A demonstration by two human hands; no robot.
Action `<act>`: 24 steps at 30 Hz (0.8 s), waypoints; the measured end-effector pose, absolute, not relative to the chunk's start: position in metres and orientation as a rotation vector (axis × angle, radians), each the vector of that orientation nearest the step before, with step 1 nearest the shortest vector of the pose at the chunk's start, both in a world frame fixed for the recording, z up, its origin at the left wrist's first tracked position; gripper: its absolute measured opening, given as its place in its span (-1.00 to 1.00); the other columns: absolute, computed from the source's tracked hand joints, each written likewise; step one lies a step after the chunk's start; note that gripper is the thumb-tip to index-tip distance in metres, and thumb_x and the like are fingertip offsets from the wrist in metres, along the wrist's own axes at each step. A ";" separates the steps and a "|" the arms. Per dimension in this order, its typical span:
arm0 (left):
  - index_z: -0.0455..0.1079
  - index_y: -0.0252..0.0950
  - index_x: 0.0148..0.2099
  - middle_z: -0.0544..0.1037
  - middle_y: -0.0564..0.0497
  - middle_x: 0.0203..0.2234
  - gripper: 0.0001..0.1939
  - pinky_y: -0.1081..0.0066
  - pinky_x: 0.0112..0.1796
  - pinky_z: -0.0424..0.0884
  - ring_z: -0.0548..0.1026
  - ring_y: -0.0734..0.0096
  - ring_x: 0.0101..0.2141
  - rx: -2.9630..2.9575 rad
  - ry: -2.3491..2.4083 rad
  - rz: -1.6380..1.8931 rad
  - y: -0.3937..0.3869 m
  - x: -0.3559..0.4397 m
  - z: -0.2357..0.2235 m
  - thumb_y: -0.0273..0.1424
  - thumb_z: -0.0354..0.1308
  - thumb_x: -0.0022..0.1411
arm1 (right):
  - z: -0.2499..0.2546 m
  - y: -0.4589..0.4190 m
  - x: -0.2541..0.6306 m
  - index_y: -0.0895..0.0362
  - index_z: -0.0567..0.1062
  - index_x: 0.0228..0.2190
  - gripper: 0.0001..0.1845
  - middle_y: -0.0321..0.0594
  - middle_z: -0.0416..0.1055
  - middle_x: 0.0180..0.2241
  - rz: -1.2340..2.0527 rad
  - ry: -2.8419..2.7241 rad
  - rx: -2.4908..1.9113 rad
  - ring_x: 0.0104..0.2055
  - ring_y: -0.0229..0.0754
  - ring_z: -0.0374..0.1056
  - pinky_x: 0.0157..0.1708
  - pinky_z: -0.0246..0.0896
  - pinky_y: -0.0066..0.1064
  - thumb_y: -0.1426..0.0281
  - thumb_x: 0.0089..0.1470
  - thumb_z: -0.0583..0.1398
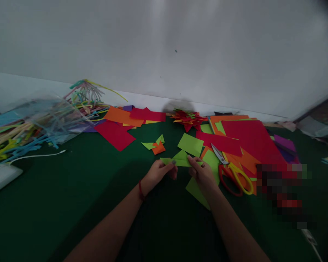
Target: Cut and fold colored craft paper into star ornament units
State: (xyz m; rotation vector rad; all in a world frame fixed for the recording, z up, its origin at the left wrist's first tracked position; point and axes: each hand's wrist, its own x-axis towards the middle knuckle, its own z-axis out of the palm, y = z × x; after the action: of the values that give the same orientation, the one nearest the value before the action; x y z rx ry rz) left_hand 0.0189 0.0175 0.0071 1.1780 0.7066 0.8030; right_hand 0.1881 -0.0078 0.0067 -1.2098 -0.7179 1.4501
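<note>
A piece of green paper (180, 160), folded to a triangular shape, is held between both hands above the dark green table. My left hand (164, 170) pinches its left part with thumb and fingers. My right hand (201, 171) grips the right part in the same way. Flat under and beside my right hand lies a green paper sheet (198, 193). Just behind the hands is a green paper square (190, 145). Small folded green and orange pieces (158, 147) lie beyond my left hand.
Scissors (235, 176) with red and yellow handles rest right of my right hand. Behind them spreads a stack of red paper (248, 138). A spiky red paper pile (188, 119) stands near the wall. Pipe cleaners (43, 127) and a white device (2, 176) are at left.
</note>
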 end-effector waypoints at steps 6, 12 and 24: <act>0.36 -0.39 -0.47 0.42 0.02 -0.63 -0.67 0.49 -0.47 0.31 0.39 0.52 -0.58 1.185 0.742 0.807 0.015 0.019 0.011 -0.21 0.06 0.14 | 0.010 -0.011 0.185 0.10 0.39 -0.58 -0.73 -0.46 0.15 -0.73 1.488 -0.747 -1.212 -0.69 -0.39 0.03 -0.66 -0.09 -0.48 0.18 -0.16 0.27; 0.35 -0.37 -0.47 0.41 0.04 -0.63 -0.72 0.46 -0.48 0.31 0.38 0.51 -0.58 1.077 0.706 0.876 0.014 0.021 0.008 -0.26 0.07 0.15 | 0.009 -0.010 0.182 0.11 0.40 -0.53 -0.74 -0.44 0.22 -0.71 1.533 -0.665 -1.153 -0.67 -0.38 0.10 -0.65 0.00 -0.50 0.18 -0.15 0.27; 0.35 -0.38 -0.48 0.41 0.05 -0.62 -0.73 0.44 -0.49 0.33 0.38 0.50 -0.59 1.025 0.740 0.898 0.014 0.023 0.008 -0.26 0.12 0.10 | 0.016 -0.012 0.179 0.13 0.41 -0.55 -0.74 -0.41 0.31 -0.68 1.492 -0.721 -1.183 -0.65 -0.39 0.18 -0.65 0.06 -0.54 0.24 -0.22 0.32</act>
State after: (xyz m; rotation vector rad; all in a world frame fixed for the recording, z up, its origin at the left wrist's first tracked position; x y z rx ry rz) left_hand 0.0228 0.0138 0.0085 1.0254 0.7399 0.8979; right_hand 0.1788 -0.0117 0.0156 -1.1826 -0.7210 1.4918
